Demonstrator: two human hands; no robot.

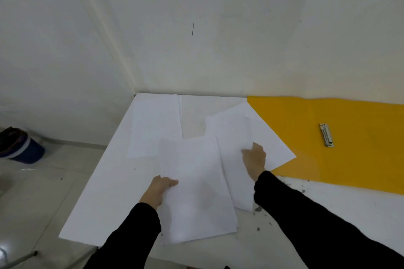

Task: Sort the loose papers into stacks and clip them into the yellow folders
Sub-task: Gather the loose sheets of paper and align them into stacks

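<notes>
The person stands at the table's (105,199) near edge. The left hand (160,188) grips a stack of white paper (196,192) by its left edge, thumb on top and fingers underneath. That stack lies in the middle of the near part of the table, its bottom corners close to the near edge. The right hand (254,159) is curled on the right pile (231,137), which is skewed and lies just beside the stack. It seems to pinch the top sheet or two, which curl upward, though the white-on-white blur makes the count hard to judge. That pile's far right corner overlaps the yellow folder (360,159), which lies open along the table's far edge at the right. The folder's metal clip (326,135) is bare and nothing is filed under it. More loose sheets (155,124) lie flat toward the far left corner.

This paper is light, limp and slick. Sheets will slide over one another and fan out if taken by one corner, and a single sheet will droop. I would say the stack wants a hold at both long edges, thumb above and fingers below. It could then be tapped square on the table before it goes under the clip. The clip is stiff metal and likely needs one hand to lift it while the other feeds in the top edge of the paper. The folder looks thin and may skate on the smooth top unless it is pressed down.
</notes>
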